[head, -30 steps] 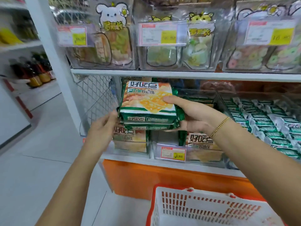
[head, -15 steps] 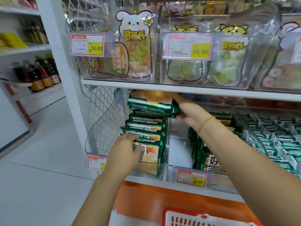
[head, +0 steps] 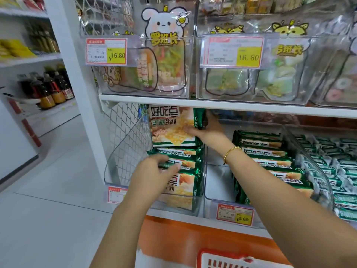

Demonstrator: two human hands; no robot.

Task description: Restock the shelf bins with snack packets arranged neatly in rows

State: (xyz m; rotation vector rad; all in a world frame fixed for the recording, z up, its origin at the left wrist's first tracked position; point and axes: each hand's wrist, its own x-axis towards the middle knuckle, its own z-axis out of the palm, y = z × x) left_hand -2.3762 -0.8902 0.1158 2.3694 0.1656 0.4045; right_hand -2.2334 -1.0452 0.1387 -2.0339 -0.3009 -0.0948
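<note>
Gripping packet [head: 170, 126] edge, right hand [head: 209, 132], left hand [head: 154, 172] on stack [head: 186, 164]

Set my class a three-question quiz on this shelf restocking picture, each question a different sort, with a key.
1. True or false: the right hand holds a green snack packet upright in the left clear bin.
2. The left hand touches: A) the red basket, B) the stacked packets in that bin, C) a bottle.
3. Fill in: both yellow price tags on the upper bins read ____.
Key: 1 true; 2 B; 3 16.80.
</note>
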